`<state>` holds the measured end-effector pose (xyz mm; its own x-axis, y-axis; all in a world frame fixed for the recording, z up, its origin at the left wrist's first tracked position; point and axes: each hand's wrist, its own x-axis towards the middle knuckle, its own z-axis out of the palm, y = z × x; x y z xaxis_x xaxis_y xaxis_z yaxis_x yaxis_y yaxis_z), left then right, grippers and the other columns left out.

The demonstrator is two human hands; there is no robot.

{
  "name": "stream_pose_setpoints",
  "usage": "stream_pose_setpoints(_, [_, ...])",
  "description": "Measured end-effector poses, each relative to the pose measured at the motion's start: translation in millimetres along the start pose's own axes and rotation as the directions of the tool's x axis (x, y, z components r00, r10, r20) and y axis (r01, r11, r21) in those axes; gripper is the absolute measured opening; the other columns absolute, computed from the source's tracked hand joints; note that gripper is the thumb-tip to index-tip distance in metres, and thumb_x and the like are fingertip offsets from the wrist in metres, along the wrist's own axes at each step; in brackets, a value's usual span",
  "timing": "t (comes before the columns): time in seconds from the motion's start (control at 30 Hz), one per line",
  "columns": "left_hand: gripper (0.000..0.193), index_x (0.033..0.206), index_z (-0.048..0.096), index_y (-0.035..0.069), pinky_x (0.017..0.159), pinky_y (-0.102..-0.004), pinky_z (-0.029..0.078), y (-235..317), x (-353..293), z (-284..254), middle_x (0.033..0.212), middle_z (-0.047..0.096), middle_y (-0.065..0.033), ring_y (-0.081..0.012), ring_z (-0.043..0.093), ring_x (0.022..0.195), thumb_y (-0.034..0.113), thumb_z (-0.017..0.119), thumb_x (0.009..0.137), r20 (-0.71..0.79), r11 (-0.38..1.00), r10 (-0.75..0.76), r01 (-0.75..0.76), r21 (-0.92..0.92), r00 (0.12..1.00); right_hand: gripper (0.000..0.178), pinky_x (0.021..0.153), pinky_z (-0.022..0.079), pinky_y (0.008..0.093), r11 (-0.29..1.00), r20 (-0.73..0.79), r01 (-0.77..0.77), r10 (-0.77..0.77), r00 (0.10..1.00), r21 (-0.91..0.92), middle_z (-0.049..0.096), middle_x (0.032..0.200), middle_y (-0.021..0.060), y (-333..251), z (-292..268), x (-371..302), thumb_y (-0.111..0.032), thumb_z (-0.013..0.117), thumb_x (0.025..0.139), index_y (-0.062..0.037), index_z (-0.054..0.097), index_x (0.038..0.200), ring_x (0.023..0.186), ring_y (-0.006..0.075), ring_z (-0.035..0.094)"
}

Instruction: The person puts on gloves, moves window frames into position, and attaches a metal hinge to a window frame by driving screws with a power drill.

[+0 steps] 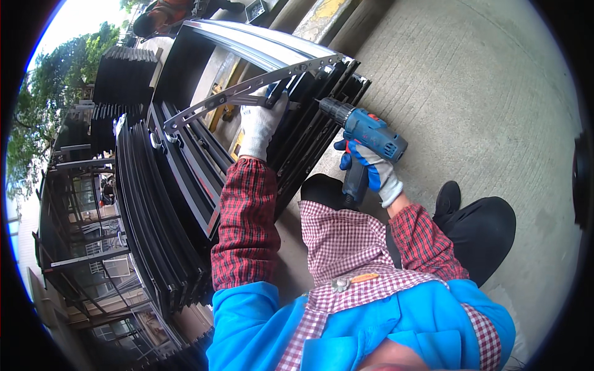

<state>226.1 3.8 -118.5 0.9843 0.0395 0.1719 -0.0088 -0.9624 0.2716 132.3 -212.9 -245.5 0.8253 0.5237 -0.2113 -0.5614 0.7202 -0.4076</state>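
Observation:
My right hand point(374, 168), in a white glove with blue coating, is closed around the handle of a blue cordless drill point(370, 131). The drill's chuck points up and left toward the ends of stacked black frame profiles point(318, 117), apart from them. My left hand point(263, 127), also gloved, is closed on a window friction stay point(247, 89), a long metal strip with holes and a hinged arm. The stay lies slantwise across the stack, its upper end near the profile ends. My left fingertips are partly hidden behind the stay.
More dark frames point(154, 216) stand stacked on the left, with further stacks point(127, 71) behind them. Another person point(167, 15) is at the far end of the pile. A yellow-marked ledge point(322, 18) runs behind. Concrete floor point(482, 105) spreads to the right.

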Motion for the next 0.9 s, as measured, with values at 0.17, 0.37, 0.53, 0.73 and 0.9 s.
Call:
stream_pose_setpoints(0.17, [0.026,0.093,0.064,0.008,0.063,-0.0355,0.051,3.3,-0.3,1.6,0.075,0.066,-0.0089,-0.0255,0.064,0.066,0.029,0.062,0.079,-0.009,1.000,-0.017,0.017,-0.017,1.000,0.029,0.062,0.051,0.0229,0.976,-0.031,0.092,-0.100,0.994,-0.195,0.061,0.095,0.0103,-1.6,-6.0,1.0,-0.017,0.059,0.089,-0.0061,0.051,0.115,0.066,0.0149,0.058])
stream_pose_setpoints(0.37, [0.028,0.096,0.064,0.008,0.065,-0.0355,0.051,3.1,-0.5,1.9,0.078,0.066,-0.0098,-0.0261,0.064,0.068,0.030,0.060,0.080,0.003,0.998,-0.044,0.044,-0.032,0.999,0.030,0.062,0.051,0.0230,0.986,-0.034,0.094,-0.100,0.994,-0.138,0.061,0.096,0.0103,4.8,-6.0,3.0,-0.018,0.060,0.089,-0.0054,0.051,0.115,0.067,0.0151,0.059])
stream_pose_setpoints(0.53, [0.030,0.099,0.063,0.008,0.066,-0.0355,0.052,7.9,0.0,-1.6,0.080,0.067,-0.0102,-0.0266,0.065,0.070,0.031,0.060,0.081,0.005,0.998,-0.049,0.050,-0.028,0.999,0.030,0.061,0.051,0.0231,0.990,-0.040,0.117,-0.120,0.992,-0.083,0.061,0.096,0.0101,8.2,-0.4,2.9,-0.017,0.060,0.089,-0.0050,0.052,0.114,0.067,0.0147,0.059])
stream_pose_setpoints(0.73, [0.031,0.101,0.063,0.008,0.067,-0.0357,0.052,6.0,2.7,0.3,0.081,0.067,-0.0105,-0.0268,0.065,0.071,0.032,0.060,0.081,0.011,0.998,-0.058,0.058,-0.004,0.998,0.030,0.061,0.051,0.0236,0.991,-0.051,0.119,-0.122,0.991,-0.067,0.061,0.095,0.0097,5.8,5.6,2.5,-0.018,0.060,0.089,-0.0057,0.053,0.114,0.067,0.0141,0.058])
stream_pose_setpoints(0.9, [0.032,0.101,0.063,0.008,0.067,-0.0360,0.052,6.0,1.3,1.4,0.081,0.067,-0.0105,-0.0266,0.066,0.072,0.033,0.059,0.081,0.002,0.999,-0.039,0.039,-0.014,0.999,0.031,0.061,0.052,0.0243,0.983,-0.061,0.127,-0.136,0.989,-0.135,0.061,0.094,0.0094,9.7,6.1,2.6,-0.021,0.061,0.088,-0.0063,0.053,0.114,0.068,0.0142,0.059])
